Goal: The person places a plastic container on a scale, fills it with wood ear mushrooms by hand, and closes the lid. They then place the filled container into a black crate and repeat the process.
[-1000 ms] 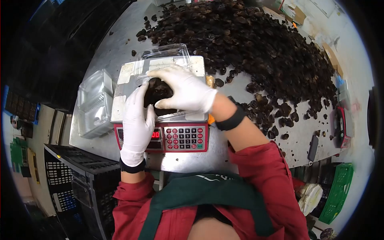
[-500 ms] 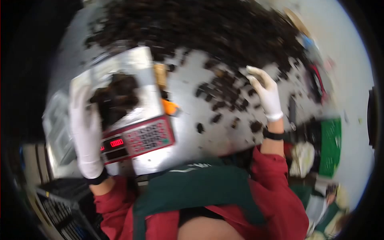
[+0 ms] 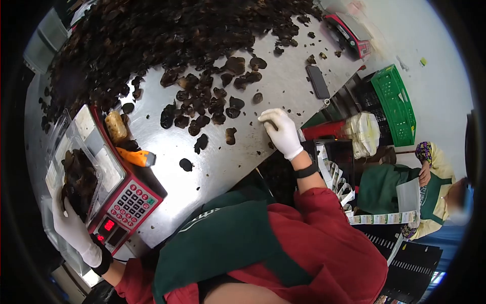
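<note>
My left hand [image 3: 73,228], in a white glove, is at the near left edge of a red scale [image 3: 126,202]. Its fingers are spread beside a dark mushroom-like clump [image 3: 79,177] in a clear plastic tray [image 3: 104,175] on the scale's plate; whether they touch the clump is unclear. Red digits glow on the scale's display. My right hand [image 3: 284,136], also gloved in white, hovers over the metal table's near edge, its fingers bent and close together, with nothing visible in them. Loose dark pieces [image 3: 200,104] lie to its left.
A large dark heap [image 3: 167,30] covers the table's far side. An orange-handled tool [image 3: 135,157] and a tan roll [image 3: 116,127] lie beside the scale. A phone [image 3: 318,82], second scale [image 3: 349,33] and green crate [image 3: 395,106] are at right. Another person [image 3: 430,192] is beyond a label strip [image 3: 387,218].
The view has swung to the right, bringing another person and the second scale more fully into sight. My right hand's fingers are closer together than before. The tray remains on the scale.
</note>
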Demonstrator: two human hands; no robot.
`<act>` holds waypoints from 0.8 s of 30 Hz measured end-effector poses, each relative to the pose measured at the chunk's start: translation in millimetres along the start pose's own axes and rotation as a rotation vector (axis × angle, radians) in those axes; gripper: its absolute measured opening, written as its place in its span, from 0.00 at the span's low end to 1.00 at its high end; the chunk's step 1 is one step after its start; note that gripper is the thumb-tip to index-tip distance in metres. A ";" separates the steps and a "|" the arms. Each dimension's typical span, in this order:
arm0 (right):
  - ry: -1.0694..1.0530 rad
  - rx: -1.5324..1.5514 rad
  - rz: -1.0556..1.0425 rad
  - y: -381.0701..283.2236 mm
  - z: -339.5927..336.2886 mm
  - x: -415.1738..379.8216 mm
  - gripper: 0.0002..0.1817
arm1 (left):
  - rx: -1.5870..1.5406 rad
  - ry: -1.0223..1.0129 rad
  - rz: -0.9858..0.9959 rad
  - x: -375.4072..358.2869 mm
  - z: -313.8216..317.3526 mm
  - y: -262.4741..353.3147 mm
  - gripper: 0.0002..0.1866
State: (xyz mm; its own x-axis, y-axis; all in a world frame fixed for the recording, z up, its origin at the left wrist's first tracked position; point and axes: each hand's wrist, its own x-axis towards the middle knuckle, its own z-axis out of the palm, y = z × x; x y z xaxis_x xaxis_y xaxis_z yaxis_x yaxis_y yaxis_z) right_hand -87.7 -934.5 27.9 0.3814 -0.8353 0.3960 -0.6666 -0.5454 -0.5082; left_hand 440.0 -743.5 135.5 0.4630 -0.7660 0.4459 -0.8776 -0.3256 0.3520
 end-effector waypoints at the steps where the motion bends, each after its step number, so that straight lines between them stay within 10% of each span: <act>1: 0.030 0.041 0.103 3.8 -0.1 4.1 0.12 | 0.020 0.011 -0.013 0.7 -0.5 -0.2 0.15; 10: 0.030 -0.022 0.396 20.4 -13.9 106.4 0.07 | 0.065 0.037 -0.066 3.6 -5.5 -1.2 0.12; 16: -0.106 -0.264 0.059 40.9 32.5 161.9 0.16 | 0.223 -0.032 0.017 0.4 -5.6 6.2 0.11; 20: -0.215 -0.319 0.195 58.1 44.9 190.7 0.15 | 0.092 0.001 -0.001 -6.0 -13.3 25.9 0.16; 24: -0.222 0.419 0.452 46.8 26.6 192.8 0.11 | 0.168 0.101 0.056 -9.8 -28.3 27.3 0.16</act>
State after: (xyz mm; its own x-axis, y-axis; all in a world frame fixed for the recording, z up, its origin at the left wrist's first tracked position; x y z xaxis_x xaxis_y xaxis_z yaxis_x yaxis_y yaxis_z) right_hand -28.2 -1122.9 60.1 0.2756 -0.9586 -0.0711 -0.5036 -0.0809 -0.8602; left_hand 415.1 -729.1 164.0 0.4153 -0.7290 0.5442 -0.9069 -0.3783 0.1854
